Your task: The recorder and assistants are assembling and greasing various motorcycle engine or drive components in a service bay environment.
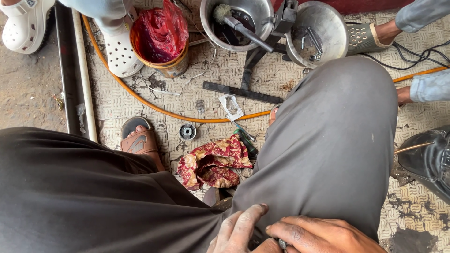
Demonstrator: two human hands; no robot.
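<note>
Two hands meet low on the lap: left hand [236, 229] w/ fingers loosely spread, right hand [323, 234] curled round a small shiny metal bit [281, 243]. It may slip & roll to the patterned floor tiles [206, 100] beyond them.

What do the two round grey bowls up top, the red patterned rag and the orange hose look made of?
Two round grey bowls: probably metal, aluminium or steel, with a dull, scuffed sheen and thin rims. Red patterned rag: woven cloth, matte, crumpled into soft folds. Orange hose: likely rubber or plastic, smooth, bending in an even curve across the floor. Both hands rest on a grey trouser leg.
</note>
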